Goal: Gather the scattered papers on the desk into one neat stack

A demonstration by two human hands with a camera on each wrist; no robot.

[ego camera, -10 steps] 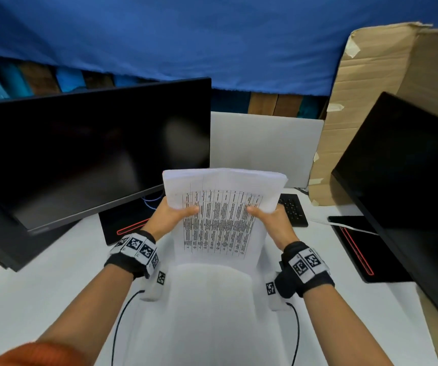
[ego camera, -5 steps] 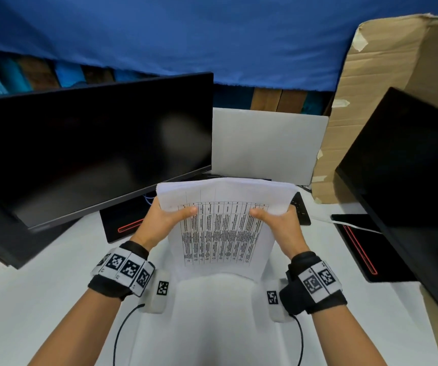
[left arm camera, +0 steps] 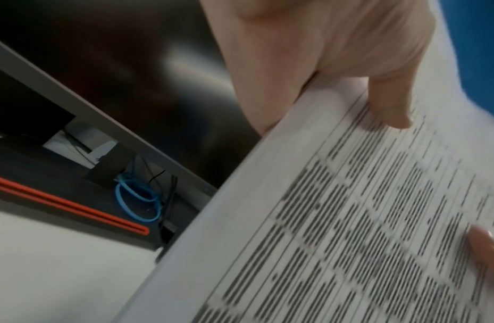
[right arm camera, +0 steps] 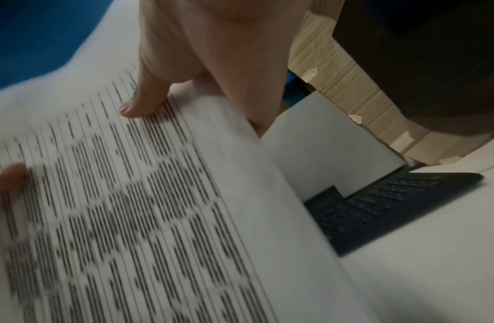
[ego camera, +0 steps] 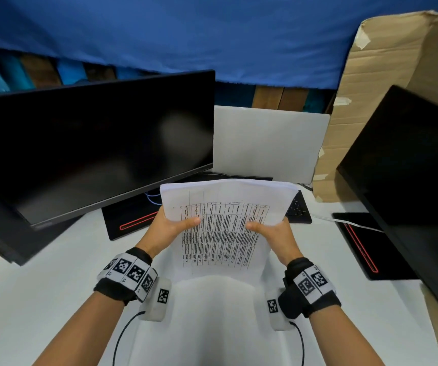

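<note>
A stack of white papers (ego camera: 223,228) with a printed table on top stands nearly upright in front of me, its lower edge near the white desk (ego camera: 41,299). My left hand (ego camera: 170,228) grips its left edge, thumb on the printed face. My right hand (ego camera: 273,231) grips the right edge the same way. In the left wrist view the left hand (left arm camera: 350,72) pinches the stack (left arm camera: 350,218), thumb on the text. The right wrist view shows the right hand (right arm camera: 201,72) pinching the stack (right arm camera: 129,207). Fingers behind the sheets are hidden.
A dark monitor (ego camera: 88,143) stands at the left and another monitor (ego camera: 410,180) at the right, each on a black base with a red stripe. A black keyboard (ego camera: 298,210) and a white board (ego camera: 268,143) lie behind the papers. Cardboard (ego camera: 387,75) leans at back right.
Both hands have lowered the stack a little toward the desk and drawn slightly nearer to me. The grip on both edges is unchanged.
</note>
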